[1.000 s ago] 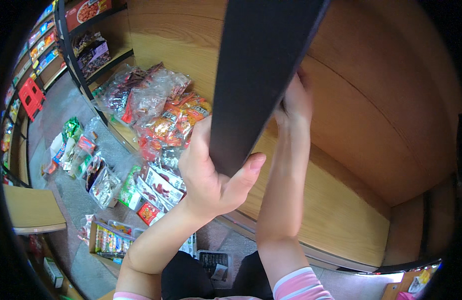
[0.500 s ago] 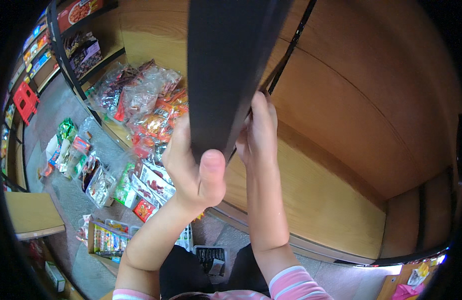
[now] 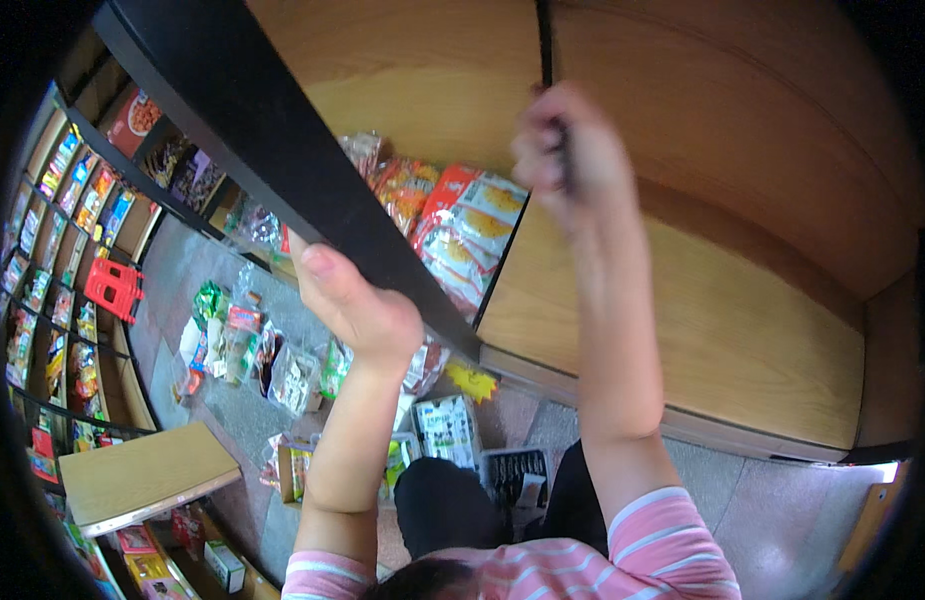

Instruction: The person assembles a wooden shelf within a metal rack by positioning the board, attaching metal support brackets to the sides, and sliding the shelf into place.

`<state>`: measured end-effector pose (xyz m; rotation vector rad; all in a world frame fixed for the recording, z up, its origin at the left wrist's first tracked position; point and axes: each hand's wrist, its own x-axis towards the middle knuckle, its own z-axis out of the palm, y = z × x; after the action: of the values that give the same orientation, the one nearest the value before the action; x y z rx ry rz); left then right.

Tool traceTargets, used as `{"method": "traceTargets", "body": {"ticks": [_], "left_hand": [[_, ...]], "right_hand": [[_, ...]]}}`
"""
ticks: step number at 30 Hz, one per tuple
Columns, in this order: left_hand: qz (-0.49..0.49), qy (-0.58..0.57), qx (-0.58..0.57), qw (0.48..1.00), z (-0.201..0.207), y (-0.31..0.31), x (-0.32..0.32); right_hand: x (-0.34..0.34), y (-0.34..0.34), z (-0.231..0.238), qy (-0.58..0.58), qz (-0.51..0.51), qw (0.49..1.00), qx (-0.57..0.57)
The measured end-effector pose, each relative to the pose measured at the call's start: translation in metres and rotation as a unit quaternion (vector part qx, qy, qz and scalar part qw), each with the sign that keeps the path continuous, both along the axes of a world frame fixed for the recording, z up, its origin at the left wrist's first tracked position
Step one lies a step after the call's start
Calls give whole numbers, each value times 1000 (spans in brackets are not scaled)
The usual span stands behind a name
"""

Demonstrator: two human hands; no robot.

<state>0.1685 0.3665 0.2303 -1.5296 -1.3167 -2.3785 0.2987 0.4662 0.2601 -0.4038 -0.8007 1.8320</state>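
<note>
Braces black panel (image 3: 272,140) with left hand (image 3: 367,315), cannot tell how far closed; curls right hand (image 3: 590,155) around dark object (image 3: 562,152).

Print seemingly marks the red-and-white bags (image 3: 469,232) — too blurred to read

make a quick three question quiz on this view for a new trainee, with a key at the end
1. True or false: the left hand is on the long black panel.

2. What colour is the starburst-shaped card near the shelf's front edge?
A) blue
B) yellow
C) pink

3. Fill in: the striped sleeves are white and ____.

Key: 1 true; 2 B; 3 pink
</note>
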Motion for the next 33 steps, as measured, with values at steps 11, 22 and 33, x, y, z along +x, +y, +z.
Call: {"method": "traceTargets", "body": {"ticks": [11,22,33], "left_hand": [[-36,-9,3,999,7,-1,9],[-27,-16,16,999,3,-5,0],[-2,-255,-34,966,10,-11,-1]], "right_hand": [[-50,25,-28,56,-133,989,-34],[-43,-4,-17,48,-98,992,-55],[-87,15,-28,-71,-199,977,-17]]}}
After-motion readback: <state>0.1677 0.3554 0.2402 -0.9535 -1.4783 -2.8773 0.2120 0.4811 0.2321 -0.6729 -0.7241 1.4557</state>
